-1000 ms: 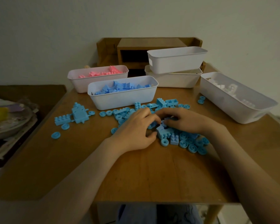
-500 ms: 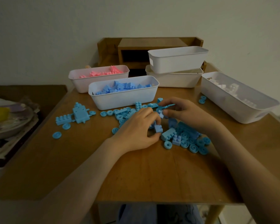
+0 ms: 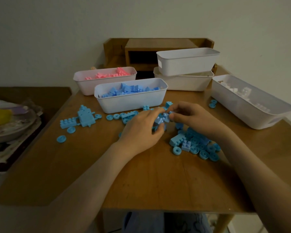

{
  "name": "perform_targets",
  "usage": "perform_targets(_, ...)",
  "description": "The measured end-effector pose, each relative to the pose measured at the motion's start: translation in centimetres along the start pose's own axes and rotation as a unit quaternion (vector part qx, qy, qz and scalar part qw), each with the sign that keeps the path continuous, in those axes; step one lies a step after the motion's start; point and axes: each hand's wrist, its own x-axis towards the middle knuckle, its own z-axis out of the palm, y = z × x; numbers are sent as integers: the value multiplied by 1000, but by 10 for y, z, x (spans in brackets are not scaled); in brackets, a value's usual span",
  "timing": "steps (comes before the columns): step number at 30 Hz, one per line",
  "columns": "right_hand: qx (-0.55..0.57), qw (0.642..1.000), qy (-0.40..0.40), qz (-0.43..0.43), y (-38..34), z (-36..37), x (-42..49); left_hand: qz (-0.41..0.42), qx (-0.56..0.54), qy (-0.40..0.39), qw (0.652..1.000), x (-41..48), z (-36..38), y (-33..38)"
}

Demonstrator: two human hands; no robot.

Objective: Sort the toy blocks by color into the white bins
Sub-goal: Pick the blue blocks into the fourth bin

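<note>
My left hand (image 3: 141, 130) and my right hand (image 3: 191, 118) meet over the middle of the wooden table (image 3: 141, 179), and both grip a clump of joined blue blocks (image 3: 160, 121) between their fingertips. Loose light-blue blocks and round wheels (image 3: 195, 147) lie in a heap under my right wrist. More blue pieces (image 3: 84, 117) lie at the left. Behind my hands stands a white bin of blue blocks (image 3: 131, 100), with a bin of pink blocks (image 3: 104, 79) behind it.
A long white bin with white blocks (image 3: 252, 105) runs along the right edge. Two stacked white bins (image 3: 186, 71) stand at the back before a wooden shelf (image 3: 158, 47). A side table at the left holds a plate and papers (image 3: 8, 125).
My right hand has pulled back from the far blocks to meet my left hand. The clump of blue blocks is now raised off the table between both hands.
</note>
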Motion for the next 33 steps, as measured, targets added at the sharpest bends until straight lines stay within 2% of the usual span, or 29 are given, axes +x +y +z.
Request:
perform_targets(4, 126, 991, 44, -15, -3, 6, 3, 17, 2, 66, 998, 1, -1, 3)
perform_targets(6, 150, 987, 50, -31, -8, 10, 8, 16, 0, 100, 995, 2, -6, 4)
perform_targets(14, 134, 987, 22, -80, -43, 0, 61, 17, 51, 156, 986, 41, -52, -16)
perform_targets(19, 135, 988, 13, -72, -46, 6, 99, 22, 101, 146, 984, 62, -63, -48)
perform_targets(21, 93, 991, 60, -75, -45, 7, 110, 1, 138, 146, 980, 67, -66, -61)
perform_targets(23, -24, 992, 103, -65, -38, 8, 122, -38, 191, 124, 973, 75, -70, -77)
perform_targets(25, -239, 970, 42, -8, -30, 12, 130, -80, 210, 64, 972, 82, -71, -94)
perform_targets(27, -391, 917, -37, 65, -24, 17, 132, -115, 159, -27, 980, 88, -71, -109)
perform_targets(28, -416, 905, -47, 76, -24, 20, 133, -122, 129, -61, 982, 91, -70, -114)
perform_targets(30, -399, 913, -30, 73, -26, 22, 132, -117, 88, -80, 986, 93, -70, -117)
perform_targets(33, -362, 931, 14, 51, -23, 19, 129, -118, 72, -34, 990, 90, -71, -106)
